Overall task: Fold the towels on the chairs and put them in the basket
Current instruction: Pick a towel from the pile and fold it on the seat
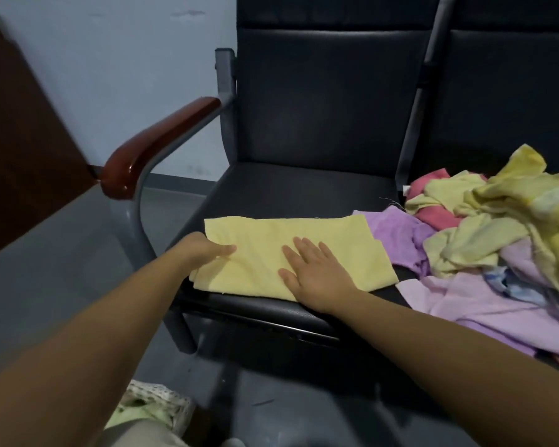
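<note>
Where the towel lies, a black seat fronts a pale wall.

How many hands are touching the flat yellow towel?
2. The left hand grips the yellow towel at its left edge, thumb on top. The right hand lies flat on its near part. No other hands are in view.

Arms stretched forward, my left hand pinches the yellow towel, thumb on top; my right hand lies flat, fingers spread.
</note>
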A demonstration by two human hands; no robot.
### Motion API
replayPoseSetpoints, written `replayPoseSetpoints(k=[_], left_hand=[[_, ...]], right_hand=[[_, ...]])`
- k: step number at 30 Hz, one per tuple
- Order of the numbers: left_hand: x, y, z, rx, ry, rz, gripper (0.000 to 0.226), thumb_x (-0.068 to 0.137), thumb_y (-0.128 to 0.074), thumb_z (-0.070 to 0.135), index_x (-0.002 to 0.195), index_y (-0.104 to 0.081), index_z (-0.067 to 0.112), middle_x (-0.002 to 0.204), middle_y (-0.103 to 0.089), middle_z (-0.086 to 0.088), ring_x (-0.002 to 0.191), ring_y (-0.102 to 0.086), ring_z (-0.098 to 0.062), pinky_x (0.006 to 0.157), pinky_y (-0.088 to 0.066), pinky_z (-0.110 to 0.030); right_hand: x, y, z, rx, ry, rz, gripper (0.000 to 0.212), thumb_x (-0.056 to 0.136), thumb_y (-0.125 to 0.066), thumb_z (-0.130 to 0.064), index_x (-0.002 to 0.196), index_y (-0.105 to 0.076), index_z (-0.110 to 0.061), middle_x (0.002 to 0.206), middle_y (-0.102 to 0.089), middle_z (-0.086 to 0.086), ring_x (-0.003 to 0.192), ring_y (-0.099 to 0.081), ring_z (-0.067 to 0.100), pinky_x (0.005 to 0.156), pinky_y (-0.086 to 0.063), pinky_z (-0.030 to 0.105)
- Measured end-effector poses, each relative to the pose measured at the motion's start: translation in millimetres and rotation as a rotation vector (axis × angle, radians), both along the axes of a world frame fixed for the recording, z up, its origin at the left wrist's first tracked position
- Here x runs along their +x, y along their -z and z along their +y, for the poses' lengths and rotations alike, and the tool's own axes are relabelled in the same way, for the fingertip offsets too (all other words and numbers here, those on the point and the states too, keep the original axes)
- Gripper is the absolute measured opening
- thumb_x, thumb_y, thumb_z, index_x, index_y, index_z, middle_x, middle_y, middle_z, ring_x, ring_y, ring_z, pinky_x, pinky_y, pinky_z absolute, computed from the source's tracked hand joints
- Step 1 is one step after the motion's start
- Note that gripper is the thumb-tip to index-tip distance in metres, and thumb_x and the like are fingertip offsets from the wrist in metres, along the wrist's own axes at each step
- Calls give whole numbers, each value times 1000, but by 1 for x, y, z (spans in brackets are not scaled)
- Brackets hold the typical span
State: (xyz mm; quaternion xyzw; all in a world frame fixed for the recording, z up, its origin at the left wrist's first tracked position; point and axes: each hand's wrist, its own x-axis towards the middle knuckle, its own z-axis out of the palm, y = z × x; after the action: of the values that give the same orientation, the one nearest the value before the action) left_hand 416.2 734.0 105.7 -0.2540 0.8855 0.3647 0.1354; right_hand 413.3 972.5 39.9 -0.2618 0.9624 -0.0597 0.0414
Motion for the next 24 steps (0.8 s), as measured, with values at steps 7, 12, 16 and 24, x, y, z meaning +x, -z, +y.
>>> replayPoseSetpoints(k=[7,12,16,24], left_hand=[[24,-11,-6,142,-57,115,46,93,-70,35,127,-58,7,125,-62,-12,108,-59,-31,89,-51,-45],[31,-24,6,-52,49,267,56,96,-65,27,143,-47,3,138,-55,-15,116,-55,-30,89,-44,-37],[28,-41,33,-259,132,357,52,96,-62,25,142,-48,5,135,-57,-17,118,-56,-32,84,-39,-32],[50,-31,86,123,314,400,35,93,-60,54,114,-63,26,102,-71,8,74,-72,-13,72,-62,-35]], right_hand=[[26,-2,-2,49,-20,-20,63,105,-11,-51,160,-5,-20,167,4,8,154,8,20,124,6,43],[33,-17,-2,-48,6,-142,63,105,-25,-49,159,-15,-19,167,-4,9,154,0,22,125,2,41],[34,-36,3,-534,178,-334,49,103,-44,-40,144,-47,-13,148,-48,4,137,-42,20,111,-30,29],[23,-55,10,-1113,566,-505,48,100,-46,-52,115,-64,-10,111,-69,7,100,-65,21,89,-52,37]])
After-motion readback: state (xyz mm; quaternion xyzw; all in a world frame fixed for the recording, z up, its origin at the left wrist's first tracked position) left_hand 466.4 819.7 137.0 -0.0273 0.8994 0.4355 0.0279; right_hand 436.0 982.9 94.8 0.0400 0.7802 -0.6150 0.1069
